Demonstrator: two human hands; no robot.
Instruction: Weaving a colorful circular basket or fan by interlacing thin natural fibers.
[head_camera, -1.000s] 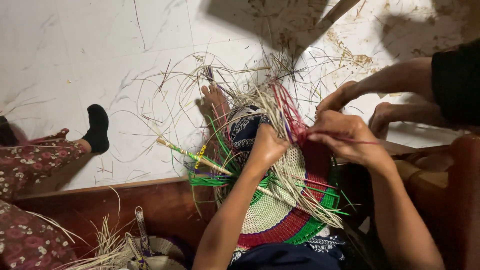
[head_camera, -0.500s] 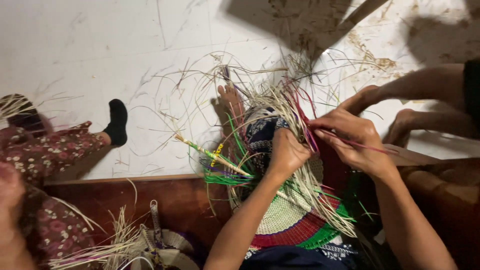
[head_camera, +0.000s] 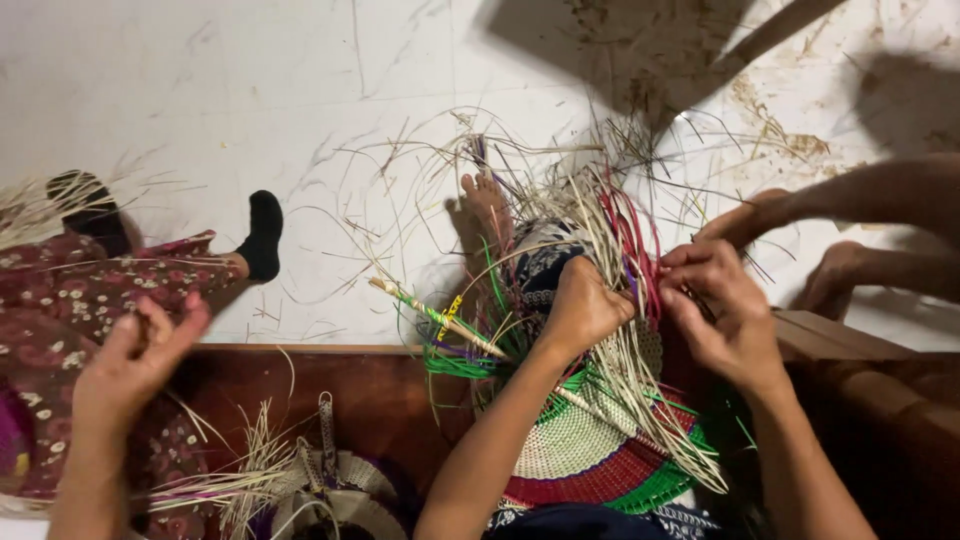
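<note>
- L hand (head_camera: 585, 305): fist shut on loose straw strands (head_camera: 600, 230), above woven mat (head_camera: 600, 450) in lap.
- R hand (head_camera: 720, 315): fingers pinch red strands (head_camera: 640, 245), just right of L grip.
- Step: mid-weave at the mat's edge.
- Next, prob.: thread the pinched strand across w/ steady tension.

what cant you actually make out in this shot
- Head view: what the left hand pinches; its curled fingers cover the straw strands.
- Head view: the right hand fingertips, buried among the red strands.
- Head view: the lower edge of the woven mat, cut off by the frame and crossed by the forearm.
- Head view: what the co-worker's hand grips at left; its own fingers hide it.
</note>
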